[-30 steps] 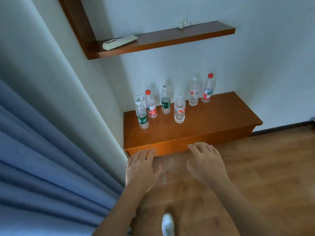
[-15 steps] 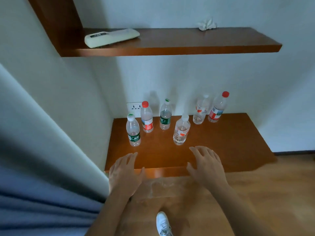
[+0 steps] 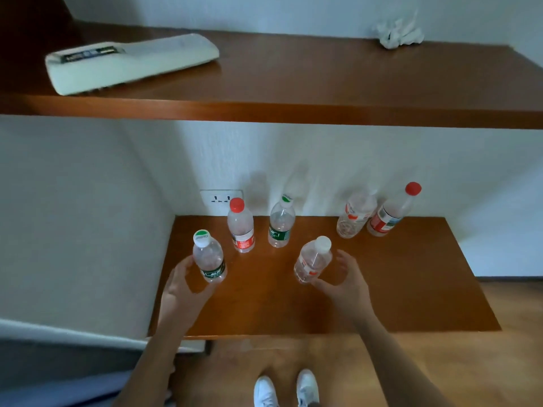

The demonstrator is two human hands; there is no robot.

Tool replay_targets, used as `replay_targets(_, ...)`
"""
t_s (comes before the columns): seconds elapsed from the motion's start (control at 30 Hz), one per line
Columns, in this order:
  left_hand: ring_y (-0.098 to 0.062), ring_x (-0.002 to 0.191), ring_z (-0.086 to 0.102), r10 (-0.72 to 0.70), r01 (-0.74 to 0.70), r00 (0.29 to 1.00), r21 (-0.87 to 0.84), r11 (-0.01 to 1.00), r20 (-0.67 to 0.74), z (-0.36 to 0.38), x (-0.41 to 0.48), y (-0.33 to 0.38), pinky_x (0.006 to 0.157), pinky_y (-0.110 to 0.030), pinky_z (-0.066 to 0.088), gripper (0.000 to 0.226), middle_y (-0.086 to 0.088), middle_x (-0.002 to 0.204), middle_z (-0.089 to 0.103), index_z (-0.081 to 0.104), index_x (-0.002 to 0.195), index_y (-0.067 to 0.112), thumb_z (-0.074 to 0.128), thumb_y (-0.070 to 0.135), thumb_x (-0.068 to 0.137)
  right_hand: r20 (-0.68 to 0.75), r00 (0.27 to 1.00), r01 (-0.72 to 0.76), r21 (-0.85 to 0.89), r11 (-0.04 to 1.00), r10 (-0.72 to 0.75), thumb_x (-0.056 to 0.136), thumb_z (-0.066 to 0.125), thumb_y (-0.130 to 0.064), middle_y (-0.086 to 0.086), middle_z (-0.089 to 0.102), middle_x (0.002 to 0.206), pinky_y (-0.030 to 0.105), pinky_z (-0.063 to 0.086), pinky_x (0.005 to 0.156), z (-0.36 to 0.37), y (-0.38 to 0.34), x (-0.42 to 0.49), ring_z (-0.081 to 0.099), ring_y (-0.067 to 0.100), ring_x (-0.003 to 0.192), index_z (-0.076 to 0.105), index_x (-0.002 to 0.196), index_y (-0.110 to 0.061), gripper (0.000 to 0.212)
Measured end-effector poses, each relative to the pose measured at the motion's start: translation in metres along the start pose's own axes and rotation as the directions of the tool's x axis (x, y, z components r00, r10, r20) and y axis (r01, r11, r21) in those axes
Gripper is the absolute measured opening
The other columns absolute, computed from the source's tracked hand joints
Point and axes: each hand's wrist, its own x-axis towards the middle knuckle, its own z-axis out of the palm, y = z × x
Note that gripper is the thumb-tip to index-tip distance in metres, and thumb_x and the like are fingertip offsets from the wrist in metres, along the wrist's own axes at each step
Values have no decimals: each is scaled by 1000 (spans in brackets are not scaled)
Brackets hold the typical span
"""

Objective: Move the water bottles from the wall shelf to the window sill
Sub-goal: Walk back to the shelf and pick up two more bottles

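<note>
The upper wall shelf [image 3: 293, 83] spans the top of the view; a white remote control [image 3: 129, 61] lies near its left end and a crumpled white tissue [image 3: 396, 35] sits at its back edge toward the right. Below it, the lower wooden shelf [image 3: 382, 289] carries six water bottles. Along its back edge stand a red-capped bottle [image 3: 241, 229] and a green-labelled bottle [image 3: 280, 224] left of centre, under a wall socket [image 3: 221, 198], and toward the back right corner a clear bottle [image 3: 354, 218] just beside a second red-capped bottle [image 3: 390, 212]. Nearer the front, the left hand [image 3: 182, 286] curls half open around the base of a green-capped bottle [image 3: 208, 259], fingers touching its side. The right hand [image 3: 343, 280] is cupped open at a white-capped bottle [image 3: 313, 259], thumb and fingers spread; whether it grips, I cannot tell. White shoes [image 3: 286, 389] show on the wooden floor [image 3: 470, 362]
</note>
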Motion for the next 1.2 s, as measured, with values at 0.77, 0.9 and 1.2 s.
replay_targets(0.77,-31,102,63,-84,59,987,-180,982,-134,41,48,42,85,-50,58,78,-14,114,62,47,131,8,88,29,68,-41,992,125,57,990,-123,61,94,-33,-4,65,110,31,58,89,34,-17,49,65,17,103,53,122,-21,74)
replay_targets(0.9,-24,97,63,-17,-22,985,-220,975,-171,32,28,63,83,-41,59,75,-5,109,62,49,128,13,88,31,67,-126,986,131,179,975,-109,58,87,-52,-6,64,114,32,59,89,21,-47,42,64,15,106,52,123,-23,80)
replay_targets(1.2,-15,94,63,70,-151,976,-412,899,-205,5,2,128,78,-26,56,62,4,103,60,50,120,24,87,29,70,-220,968,195,353,915,-121,74,87,-24,-29,37,98,-4,36,60,-10,-121,22,40,4,105,41,138,-21,79)
